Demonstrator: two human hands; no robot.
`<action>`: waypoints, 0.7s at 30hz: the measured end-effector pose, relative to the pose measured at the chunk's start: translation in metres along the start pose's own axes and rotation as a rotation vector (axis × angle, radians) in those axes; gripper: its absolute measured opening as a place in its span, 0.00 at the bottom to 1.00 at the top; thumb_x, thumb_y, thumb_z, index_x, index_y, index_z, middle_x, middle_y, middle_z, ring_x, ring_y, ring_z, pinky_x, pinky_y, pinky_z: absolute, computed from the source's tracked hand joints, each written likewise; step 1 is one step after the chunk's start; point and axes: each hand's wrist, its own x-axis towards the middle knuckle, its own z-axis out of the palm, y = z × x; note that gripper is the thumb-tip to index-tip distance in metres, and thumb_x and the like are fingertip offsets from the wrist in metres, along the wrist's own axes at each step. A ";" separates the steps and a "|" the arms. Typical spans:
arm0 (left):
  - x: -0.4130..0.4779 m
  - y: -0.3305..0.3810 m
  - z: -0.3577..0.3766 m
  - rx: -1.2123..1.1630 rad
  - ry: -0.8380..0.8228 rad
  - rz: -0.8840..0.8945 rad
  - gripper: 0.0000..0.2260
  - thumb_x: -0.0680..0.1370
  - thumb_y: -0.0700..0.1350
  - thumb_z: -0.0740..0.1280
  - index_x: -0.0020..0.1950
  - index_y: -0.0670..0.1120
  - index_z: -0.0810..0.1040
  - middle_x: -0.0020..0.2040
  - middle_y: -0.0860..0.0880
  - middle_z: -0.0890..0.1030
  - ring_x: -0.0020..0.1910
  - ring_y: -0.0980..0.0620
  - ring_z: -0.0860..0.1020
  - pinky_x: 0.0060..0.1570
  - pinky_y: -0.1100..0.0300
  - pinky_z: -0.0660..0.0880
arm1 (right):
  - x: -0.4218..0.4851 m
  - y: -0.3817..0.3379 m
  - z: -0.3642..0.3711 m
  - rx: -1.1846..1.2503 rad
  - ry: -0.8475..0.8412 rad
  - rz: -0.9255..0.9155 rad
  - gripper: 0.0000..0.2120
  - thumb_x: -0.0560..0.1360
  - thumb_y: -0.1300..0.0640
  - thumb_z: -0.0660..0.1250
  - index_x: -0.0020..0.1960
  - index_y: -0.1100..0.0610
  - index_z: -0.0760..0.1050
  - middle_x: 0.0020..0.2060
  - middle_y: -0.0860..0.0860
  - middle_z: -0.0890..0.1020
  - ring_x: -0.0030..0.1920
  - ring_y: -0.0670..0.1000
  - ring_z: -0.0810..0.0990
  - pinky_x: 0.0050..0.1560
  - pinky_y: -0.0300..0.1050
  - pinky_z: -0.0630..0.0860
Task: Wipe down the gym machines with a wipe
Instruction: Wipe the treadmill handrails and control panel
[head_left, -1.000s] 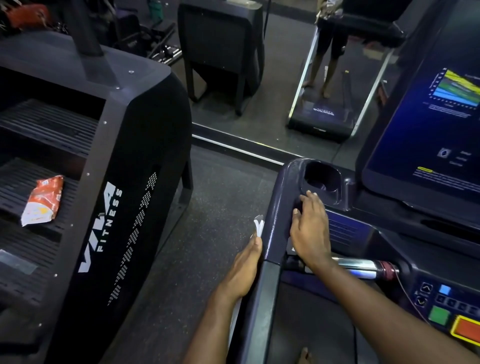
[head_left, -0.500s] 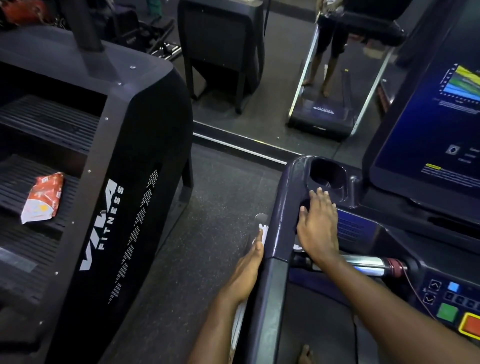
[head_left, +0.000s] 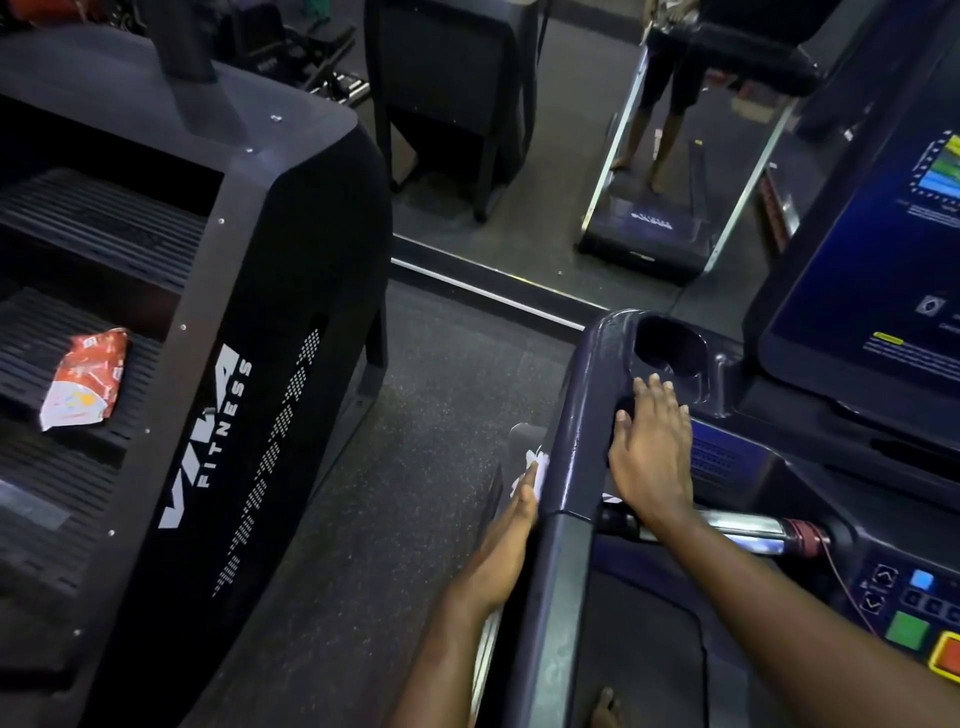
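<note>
Left hand (head_left: 501, 551) (wipe (head_left: 535, 466)) along rail (head_left: 574, 452) edge

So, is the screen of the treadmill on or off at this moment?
On. The screen glows blue and shows a coloured graph, a small icon and lines of text too small to read.

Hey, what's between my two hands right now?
Head view: the treadmill's dark handrail runs between them; left hand presses the wipe against its outer side, right hand rests on its inner side.
</note>
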 end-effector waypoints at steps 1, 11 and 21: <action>0.011 0.006 0.000 0.005 -0.007 0.007 0.29 0.82 0.70 0.48 0.81 0.62 0.57 0.80 0.66 0.57 0.80 0.62 0.52 0.81 0.46 0.49 | 0.000 0.000 0.000 0.002 0.001 0.000 0.24 0.84 0.56 0.55 0.79 0.61 0.60 0.80 0.57 0.60 0.81 0.54 0.53 0.81 0.54 0.46; -0.024 0.024 0.006 0.061 -0.034 0.127 0.33 0.81 0.71 0.45 0.82 0.59 0.52 0.81 0.64 0.52 0.81 0.62 0.48 0.81 0.46 0.45 | 0.000 0.000 0.000 0.018 0.016 0.017 0.25 0.84 0.57 0.56 0.79 0.60 0.60 0.80 0.57 0.60 0.81 0.54 0.53 0.81 0.53 0.46; 0.034 0.046 0.006 0.028 -0.011 0.035 0.32 0.79 0.73 0.48 0.81 0.62 0.52 0.80 0.68 0.52 0.79 0.65 0.49 0.81 0.47 0.47 | 0.000 -0.001 0.000 0.016 0.010 0.024 0.25 0.84 0.56 0.55 0.79 0.61 0.60 0.80 0.57 0.61 0.81 0.54 0.54 0.81 0.54 0.47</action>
